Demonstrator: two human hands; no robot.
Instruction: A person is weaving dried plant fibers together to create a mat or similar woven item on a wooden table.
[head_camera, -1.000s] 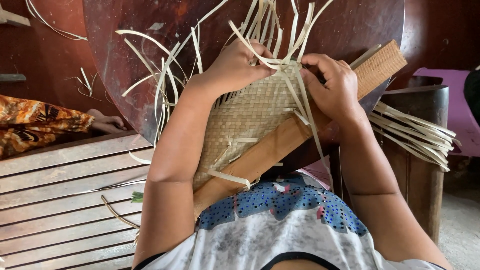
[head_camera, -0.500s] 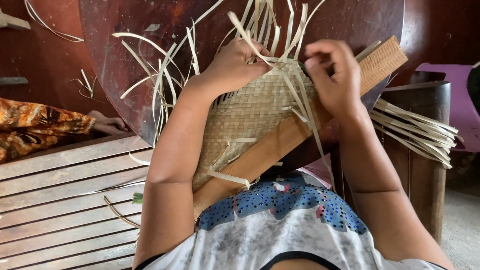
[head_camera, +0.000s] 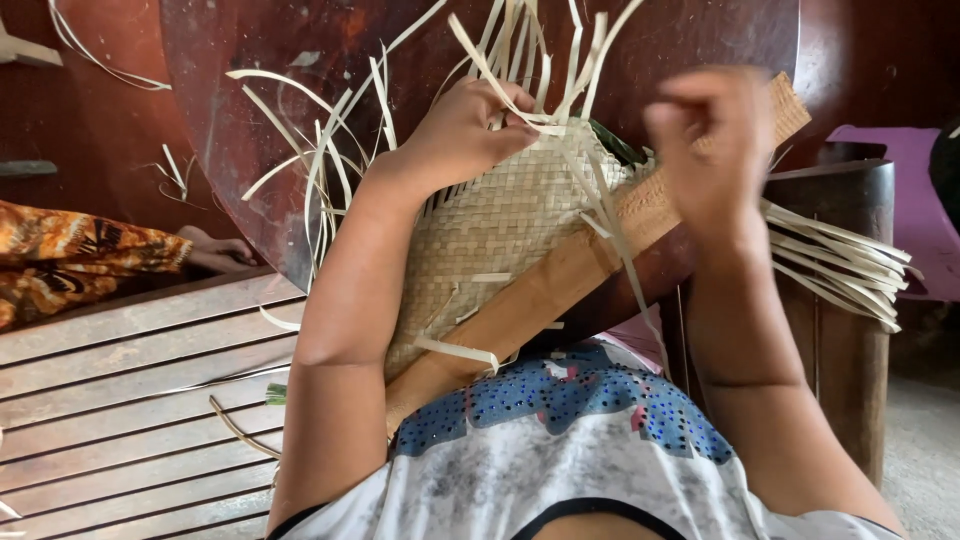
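Pale straw-coloured woven mat (head_camera: 510, 225), half finished, propped at a slant against a long wooden board (head_camera: 560, 280) running from the lap up toward the upper right. Loose flat strips (head_camera: 520, 50) fanning up from the mat's top edge, more curling off to the left.

Left hand (head_camera: 465, 135) pressed on the mat's upper edge — fingers curled over the weave, fingertips pinning a strip or two against it. Right hand (head_camera: 710, 140) raised just beside the board's upper end, motion-blurred, fingers drawn together in a loose fist; cannot tell whether anything is pinched in it, though a thin strip (head_camera: 615, 240) trails down the board near it.

Behind the work, a large dark round surface (head_camera: 250, 190), reddish-brown and worn. To the right, a bundle of unwoven strips (head_camera: 835, 265) draped over the rim of a dark wooden stand (head_camera: 835, 330). To the left, a slatted wooden floor (head_camera: 120, 400) with a few stray strips on it — and at the far left another person's patterned orange cloth (head_camera: 70, 260), a bare foot (head_camera: 215, 250) showing beside it. Below, a grey-white shirt (head_camera: 560, 450) with a blue dotted print.
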